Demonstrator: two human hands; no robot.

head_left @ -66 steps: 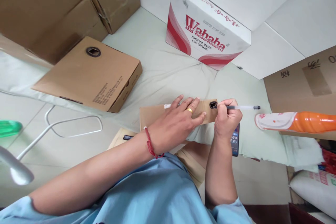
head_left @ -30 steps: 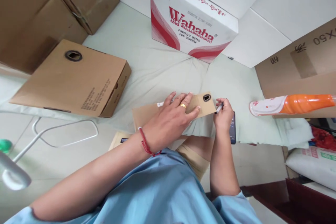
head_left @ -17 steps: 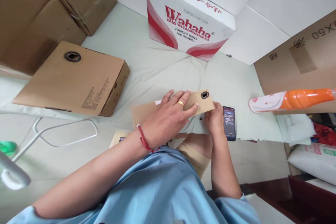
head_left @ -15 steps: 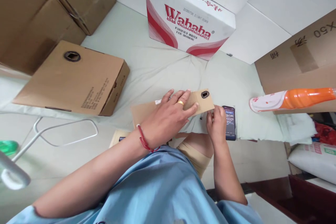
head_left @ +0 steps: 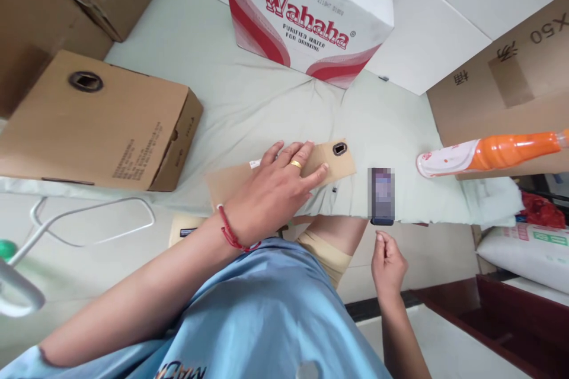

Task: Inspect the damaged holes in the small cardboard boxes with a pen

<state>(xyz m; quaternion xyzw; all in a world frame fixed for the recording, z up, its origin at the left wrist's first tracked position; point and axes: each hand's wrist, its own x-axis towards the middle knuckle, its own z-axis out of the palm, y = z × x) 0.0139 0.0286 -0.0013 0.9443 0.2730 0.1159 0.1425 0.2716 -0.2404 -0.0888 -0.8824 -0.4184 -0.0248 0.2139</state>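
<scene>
Pale green cloth (head_left: 267,103), creased, spread before white wall panels; head view. On it, at the back: one white-and-red water carton (head_left: 306,26). To the left: one brown box (head_left: 102,121), lid pierced by a dark-rimmed oval hole. To the right: one orange-and-white bottle (head_left: 493,154).

Item: cardboard piece (head_left: 344,167), near the cloth's front edge, its own dark-rimmed hole at the right end. Left hand (head_left: 275,189) — laid flat across it, fingers extended and slightly parted, gripping nothing. Right hand (head_left: 388,263) — fingers curled in, thumb against index, any contents impossible to tell; just short of the phone (head_left: 382,195), screen blurred out.
</scene>
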